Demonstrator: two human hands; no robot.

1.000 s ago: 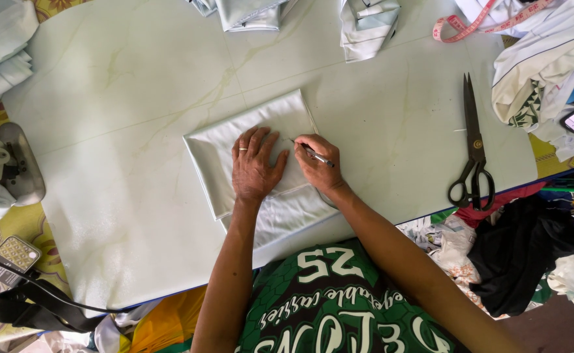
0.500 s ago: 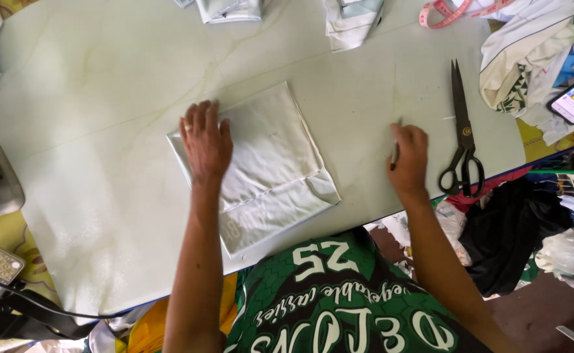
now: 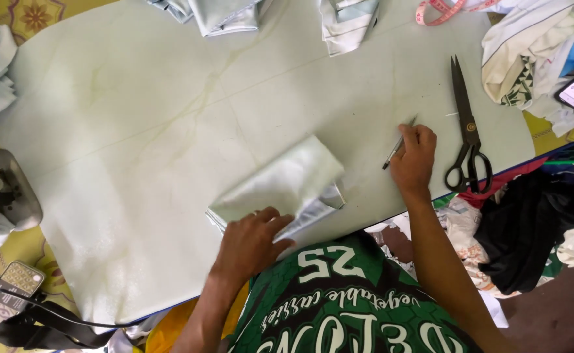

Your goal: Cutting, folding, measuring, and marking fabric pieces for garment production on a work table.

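The left hand [image 3: 251, 243] lies spread, palm down, on the near corner of a folded pale cloth piece [image 3: 283, 186], which reaches away from its fingers, up and to the right. The right hand [image 3: 414, 157], well apart to the right, is closed around a thin pen [image 3: 396, 145]. Just beyond it lie black scissors [image 3: 468, 134]. All rest on a pale green table [image 3: 136, 117]; folded fabric [image 3: 225, 14] edges the far side, and a dark pile of clothes [image 3: 528, 222] lies off the table to the right.
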